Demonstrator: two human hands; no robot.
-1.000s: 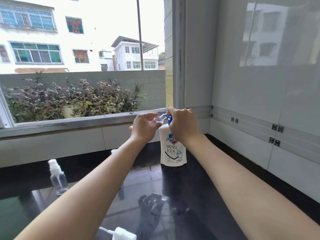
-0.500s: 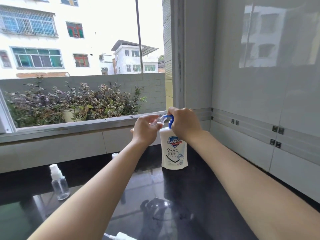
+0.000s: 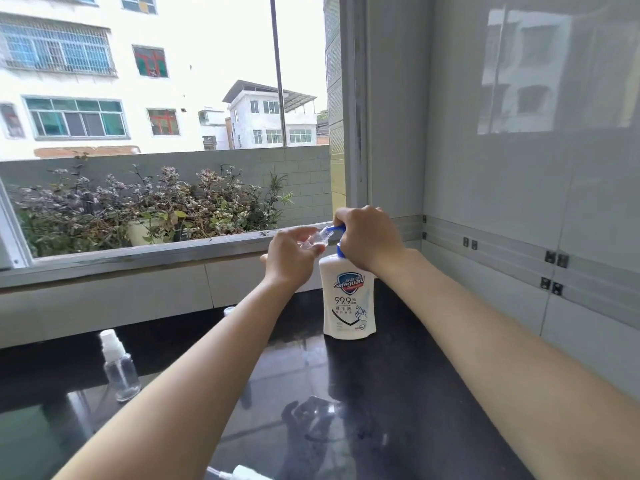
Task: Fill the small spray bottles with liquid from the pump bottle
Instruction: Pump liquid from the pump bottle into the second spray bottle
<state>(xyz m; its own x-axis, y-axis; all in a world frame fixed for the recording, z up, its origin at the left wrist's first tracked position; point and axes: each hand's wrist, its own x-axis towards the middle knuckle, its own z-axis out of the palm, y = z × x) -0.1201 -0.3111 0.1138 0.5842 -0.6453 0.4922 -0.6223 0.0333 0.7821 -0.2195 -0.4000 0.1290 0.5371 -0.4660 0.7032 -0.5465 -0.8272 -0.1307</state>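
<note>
A white pump bottle with a blue pump head stands on the dark glossy counter near the back. My right hand is closed over the pump head. My left hand holds a small clear spray bottle tilted, its mouth against the blue spout. A second small clear spray bottle with its white spray top on stands upright at the left. A third one's white top peeks out behind my left forearm. A loose white spray top lies at the bottom edge.
The counter ends at a low tiled ledge under an open window at the back. A tiled wall closes off the right side. Plants grow outside the window.
Both hands stay at the pump head with the small bottle at the spout. The view has tilted up slightly, so everything sits a little lower in frame.
</note>
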